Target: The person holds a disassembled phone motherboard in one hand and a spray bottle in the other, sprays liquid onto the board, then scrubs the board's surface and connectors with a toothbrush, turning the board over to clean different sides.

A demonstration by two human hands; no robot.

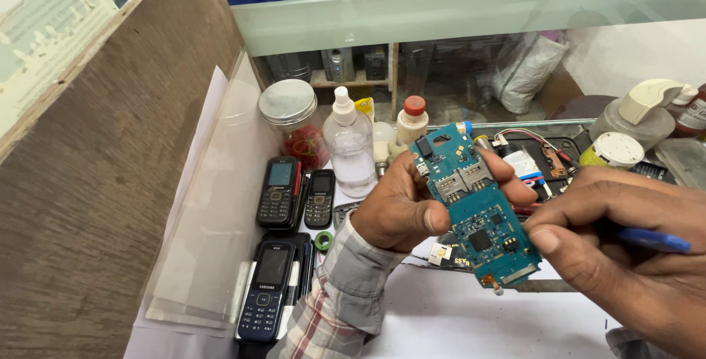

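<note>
Four keypad phones point(290, 237) at left with dark blank screens, small rectangular screen on the upper black phone point(280, 173) faintly blue-grey, white-labelled bottle point(695, 114) at far right, crumpled clear plastic bag point(526, 68) behind.

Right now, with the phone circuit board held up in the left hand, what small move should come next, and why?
Probably bring the blue-handled tool in the right hand down to the circuit board. The left hand grips the board by its edge, component side up, and the right fingertips already touch its lower right edge.
</note>
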